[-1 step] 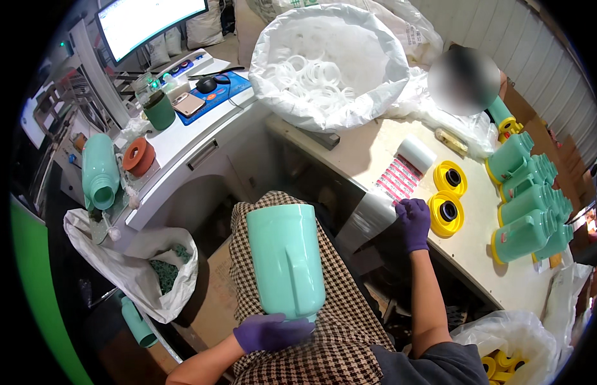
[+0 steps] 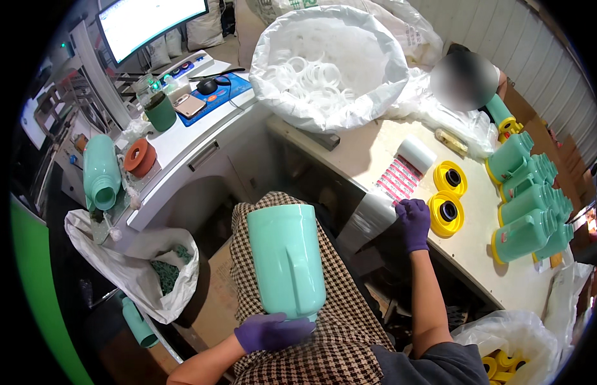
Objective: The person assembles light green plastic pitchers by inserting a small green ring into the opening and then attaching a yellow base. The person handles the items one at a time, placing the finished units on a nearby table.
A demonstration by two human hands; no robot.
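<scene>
Over the checked lap, a mint-green plastic jug (image 2: 287, 260): smooth, glossy, tall, with a moulded handle recess down its side, held upright and tilted slightly. Gripped at the lower end by the purple-gloved left hand (image 2: 271, 331), fingers curled closed round it. Right hand (image 2: 412, 222), also gloved, fingers bent down onto a strip of pink-and-white labels (image 2: 397, 180) on the beige table (image 2: 366, 151), just beside yellow caps (image 2: 447, 212); whether pinching one, impossible to tell.
</scene>
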